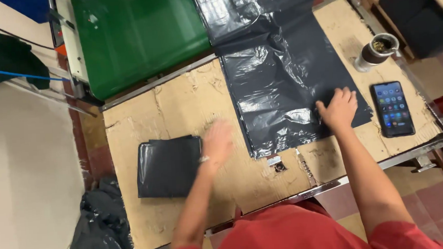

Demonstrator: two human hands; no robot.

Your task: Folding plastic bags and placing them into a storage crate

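A long black plastic sheet [280,81] lies flat on the cardboard-covered table [180,101], running off a green conveyor belt [136,33] at the back. My right hand [338,108] presses flat on the sheet's near right part, fingers spread. My left hand [216,141] is blurred above the bare cardboard, just left of the sheet's edge and right of a folded stack of black plastic bags [168,166]. It holds nothing.
A smartphone [393,108] with a lit screen lies at the table's right end. A metal cup [377,50] stands behind it. A heap of black plastic [100,227] sits on the floor at the left. The table has a metal rim [415,152].
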